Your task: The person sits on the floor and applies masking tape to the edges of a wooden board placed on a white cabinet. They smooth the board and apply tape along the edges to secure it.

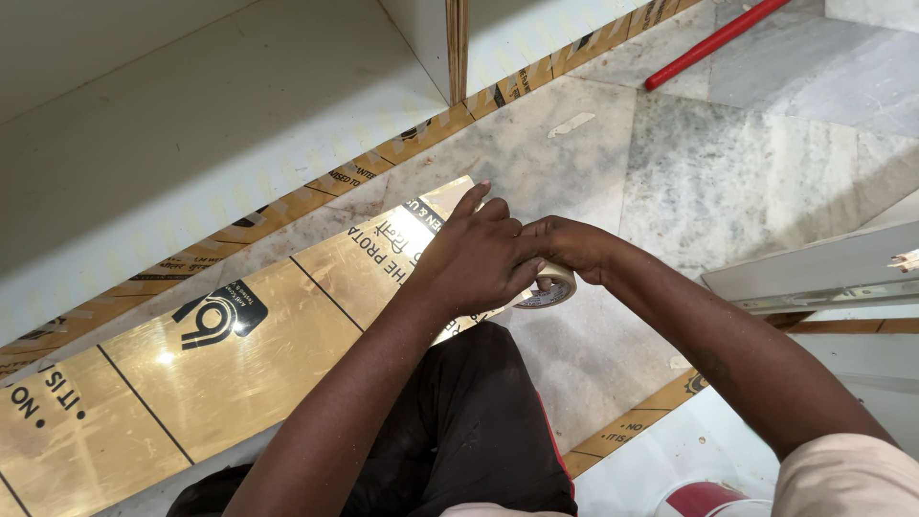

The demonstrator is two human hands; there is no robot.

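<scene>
Over gold panel [239, 354], hands on tape roll [548, 292]

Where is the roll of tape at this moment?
In the head view, the roll of tape sits just right of centre, held between the left hand and right hand, above the marble floor at the end of the gold-film strip.

I see both my hands meet on a tape roll [549, 287]: left hand [476, 257] over it, right hand [565, 244] gripping; gold strip [220, 359] beneath them, red pipe [713, 42] far beyond
</scene>
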